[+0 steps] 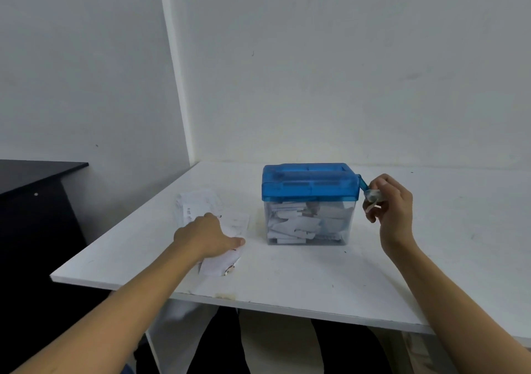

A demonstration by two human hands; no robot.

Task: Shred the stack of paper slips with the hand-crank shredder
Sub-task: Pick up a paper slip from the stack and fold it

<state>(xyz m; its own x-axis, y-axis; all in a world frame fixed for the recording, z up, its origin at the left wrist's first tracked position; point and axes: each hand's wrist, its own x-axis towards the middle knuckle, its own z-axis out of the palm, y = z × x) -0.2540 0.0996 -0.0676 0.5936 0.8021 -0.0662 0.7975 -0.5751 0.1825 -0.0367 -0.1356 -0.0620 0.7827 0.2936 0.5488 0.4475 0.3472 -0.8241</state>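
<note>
Hands well apart: left hand (pixel 205 237) lies on the paper slips (pixel 198 201) at centre-left, grip hidden; right hand (pixel 390 204) pinches the crank knob (pixel 372 195). Just right of the slips stands the shredder (pixel 309 182), its long axis running left-right, so the left hand feeds.

White walls (pixel 316 72), table (pixel 287 276), perhaps black cabinet (pixel 34 201)

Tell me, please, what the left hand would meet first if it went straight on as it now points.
More paper slips: the left hand rests on the pile, which stretches ahead of it. Past them perhaps the left side of the shredder, though depth is unclear.
</note>
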